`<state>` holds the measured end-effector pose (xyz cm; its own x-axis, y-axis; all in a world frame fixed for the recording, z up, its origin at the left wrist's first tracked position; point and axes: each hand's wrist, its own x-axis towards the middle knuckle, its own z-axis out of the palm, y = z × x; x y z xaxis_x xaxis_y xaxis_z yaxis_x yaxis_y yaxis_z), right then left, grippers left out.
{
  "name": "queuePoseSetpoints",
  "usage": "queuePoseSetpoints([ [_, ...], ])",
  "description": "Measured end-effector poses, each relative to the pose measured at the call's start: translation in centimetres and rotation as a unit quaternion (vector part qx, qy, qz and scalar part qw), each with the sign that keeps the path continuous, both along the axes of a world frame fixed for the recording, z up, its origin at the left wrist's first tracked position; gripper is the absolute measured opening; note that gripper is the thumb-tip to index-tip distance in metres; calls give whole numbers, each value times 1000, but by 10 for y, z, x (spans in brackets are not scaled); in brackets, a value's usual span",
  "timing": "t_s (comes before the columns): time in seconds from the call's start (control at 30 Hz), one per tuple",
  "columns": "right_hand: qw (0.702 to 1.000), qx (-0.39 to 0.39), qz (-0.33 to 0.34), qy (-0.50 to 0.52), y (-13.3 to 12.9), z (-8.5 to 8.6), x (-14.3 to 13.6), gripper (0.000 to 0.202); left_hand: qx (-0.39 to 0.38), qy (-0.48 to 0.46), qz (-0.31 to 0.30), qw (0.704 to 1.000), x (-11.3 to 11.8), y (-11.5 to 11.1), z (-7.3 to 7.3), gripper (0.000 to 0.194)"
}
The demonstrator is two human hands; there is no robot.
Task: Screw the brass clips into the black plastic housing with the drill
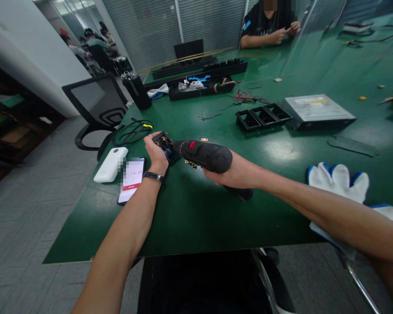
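My right hand [234,171] is wrapped round the grip of a black cordless drill [205,155] with a red switch on its side. The drill's nose points left at a small black housing [165,146] that has brass-coloured parts inside. Whether the bit touches it I cannot tell. My left hand [156,153] grips the housing by its left side, close to the green table. Small brass pieces [191,164] lie under the drill, and a single brass plate [204,139] lies just behind it.
Left of my left forearm are a phone [131,179] and a white power bank [111,165]; a coiled black cable [132,132] lies behind. Further back stand a black three-part frame [263,117] and a metal box [318,111]. White-blue gloves [339,181] lie right. A person [270,26] sits opposite.
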<state>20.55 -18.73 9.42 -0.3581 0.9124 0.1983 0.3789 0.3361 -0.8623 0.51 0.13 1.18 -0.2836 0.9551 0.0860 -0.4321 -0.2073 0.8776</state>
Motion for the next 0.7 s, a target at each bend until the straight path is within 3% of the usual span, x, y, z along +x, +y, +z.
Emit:
queuePoseSetpoints([
  [0.7,1000,0,-5,1,0,1,0,70,12,5,-7,1000,-1,0,-3,35],
])
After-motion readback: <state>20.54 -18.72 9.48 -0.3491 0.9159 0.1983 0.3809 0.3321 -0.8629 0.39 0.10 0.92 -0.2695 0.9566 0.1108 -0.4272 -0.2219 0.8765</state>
